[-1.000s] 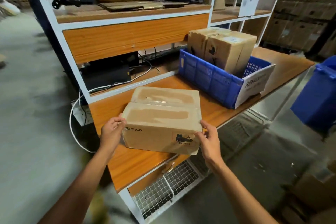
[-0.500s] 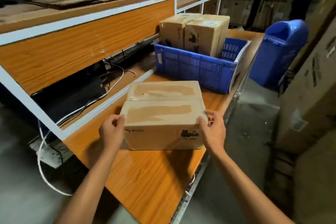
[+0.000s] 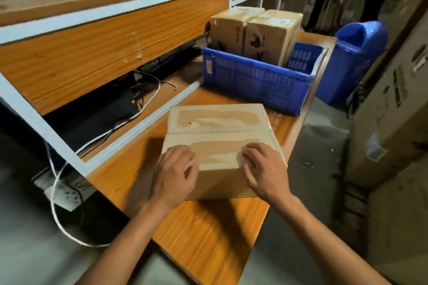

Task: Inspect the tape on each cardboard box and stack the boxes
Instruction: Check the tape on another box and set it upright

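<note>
Cable (image 3: 54,192), white and looped, drops off the far left of a wooden workbench (image 3: 208,238), passing a power strip (image 3: 66,195) beside the bench's corner. Just right of it, under a white-framed shelf (image 3: 111,30), sits a black unit (image 3: 97,113), with a black keyboard (image 3: 170,59) farther back.

At the bench's near middle the cardboard box (image 3: 220,122) lies flat on the wood. Its top flaps meet in a seam running left to right, with a broad band of tape (image 3: 215,152) along the near flap and another along the far flap.

The person's left hand (image 3: 176,176) rests on the box's near-left corner, fingers loosely bent over the top edge and gripping nothing. The right hand (image 3: 264,169) rests on the near-right part of the top, its fingers bent with the tips down on the near tape band, likewise closed round nothing.

Behind the box, near but apart from it, a blue crate (image 3: 254,81) stands on the bench. It holds a left upright box (image 3: 228,30) and a right upright box (image 3: 268,37), side by side and touching.

Right of the bench a blue bin (image 3: 354,58) stands on the floor, and large cartons (image 3: 389,111) fill the right edge.
</note>
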The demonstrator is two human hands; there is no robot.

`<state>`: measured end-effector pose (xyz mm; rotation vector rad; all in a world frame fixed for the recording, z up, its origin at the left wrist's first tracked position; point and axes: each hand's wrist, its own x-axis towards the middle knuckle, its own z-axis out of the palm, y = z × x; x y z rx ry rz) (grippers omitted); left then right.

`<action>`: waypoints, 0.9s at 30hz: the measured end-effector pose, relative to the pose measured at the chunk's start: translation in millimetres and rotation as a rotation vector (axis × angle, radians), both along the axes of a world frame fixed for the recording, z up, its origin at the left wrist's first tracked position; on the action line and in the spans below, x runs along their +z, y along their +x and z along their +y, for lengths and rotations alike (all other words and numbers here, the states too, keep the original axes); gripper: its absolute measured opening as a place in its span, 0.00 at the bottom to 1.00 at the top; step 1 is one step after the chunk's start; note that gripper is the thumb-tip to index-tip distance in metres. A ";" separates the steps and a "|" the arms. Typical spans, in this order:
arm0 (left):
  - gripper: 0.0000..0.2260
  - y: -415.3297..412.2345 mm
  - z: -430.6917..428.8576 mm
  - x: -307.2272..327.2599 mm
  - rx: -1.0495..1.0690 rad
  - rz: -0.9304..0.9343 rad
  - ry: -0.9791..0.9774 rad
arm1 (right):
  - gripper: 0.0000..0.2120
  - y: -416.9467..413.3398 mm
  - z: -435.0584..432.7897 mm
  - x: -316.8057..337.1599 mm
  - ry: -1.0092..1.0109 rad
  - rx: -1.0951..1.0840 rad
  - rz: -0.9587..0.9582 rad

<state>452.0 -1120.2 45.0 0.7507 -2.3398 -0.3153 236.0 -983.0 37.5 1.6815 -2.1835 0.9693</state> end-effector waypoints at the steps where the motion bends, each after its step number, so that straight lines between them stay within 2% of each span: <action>1: 0.15 0.7 3.1 -4.8 -0.005 0.000 0.025 | 0.14 1.3 -2.0 -2.6 -0.018 -0.004 -0.005; 5: 0.16 5.3 4.9 -14.6 0.009 0.024 0.017 | 0.11 2.1 -5.3 -7.4 -0.037 -0.015 0.057; 8: 0.15 0.0 3.4 -3.9 0.035 -0.010 0.003 | 0.14 -10.4 -6.6 2.8 0.099 0.029 0.116; 11: 0.14 -10.5 -9.7 16.0 0.038 -0.119 0.003 | 0.19 -24.9 -15.5 22.5 0.285 0.092 0.148; 13: 0.14 -18.2 -15.8 22.8 0.021 -0.245 0.059 | 0.23 -25.9 -22.7 30.3 0.383 0.159 0.125; 16: 0.23 -27.4 -12.5 22.3 0.054 -0.588 0.086 | 0.28 -15.8 -26.6 27.5 0.479 0.234 0.119; 21: 0.25 -26.6 -13.2 31.4 0.012 -0.770 0.172 | 0.23 -18.8 -30.8 42.3 0.565 0.259 0.123; 23: 0.23 -30.0 -22.7 40.4 0.000 -0.705 0.168 | 0.21 -18.0 -44.2 51.9 0.575 0.231 0.102; 25: 0.20 -36.3 -29.5 46.5 0.022 -0.531 0.142 | 0.22 -14.4 -57.1 52.2 0.532 0.208 0.037; 27: 0.24 -40.1 -32.8 44.7 0.023 -0.515 0.177 | 0.26 -8.2 -64.6 44.1 0.547 0.232 0.048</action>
